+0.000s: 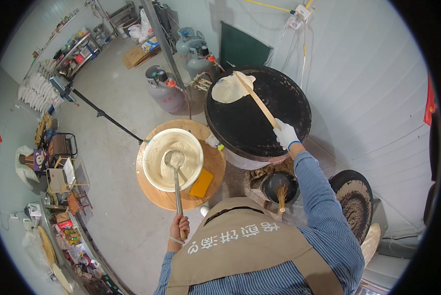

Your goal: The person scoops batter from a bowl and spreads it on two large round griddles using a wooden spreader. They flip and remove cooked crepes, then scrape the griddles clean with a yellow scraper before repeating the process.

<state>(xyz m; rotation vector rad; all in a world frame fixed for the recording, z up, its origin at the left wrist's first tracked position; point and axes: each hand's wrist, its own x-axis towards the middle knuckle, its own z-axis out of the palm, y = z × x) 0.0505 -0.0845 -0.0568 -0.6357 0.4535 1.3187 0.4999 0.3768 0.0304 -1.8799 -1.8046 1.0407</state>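
Note:
My bare left hand [179,227] grips the handle of a long metal ladle [177,188]. The ladle's bowl rests in pale batter [186,146] inside a white plastic bucket [146,156], which stands on a round wooden table [145,184]. In a white glove with a blue cuff, my right hand [286,135] holds a long wooden spreader [259,102] over a large round black griddle [239,129]. The spreader's far end touches a patch of pale batter [226,90] at the griddle's far left. Whether that batter is still wet, I cannot tell.
A yellow sheet [201,183] lies by the bucket. Gas cylinders [165,90] stand behind the table, and a hose runs from one. A phone on a black pole [106,116] reaches in from the left. Near my right elbow are a black pot [275,184] and a straw brush [281,197].

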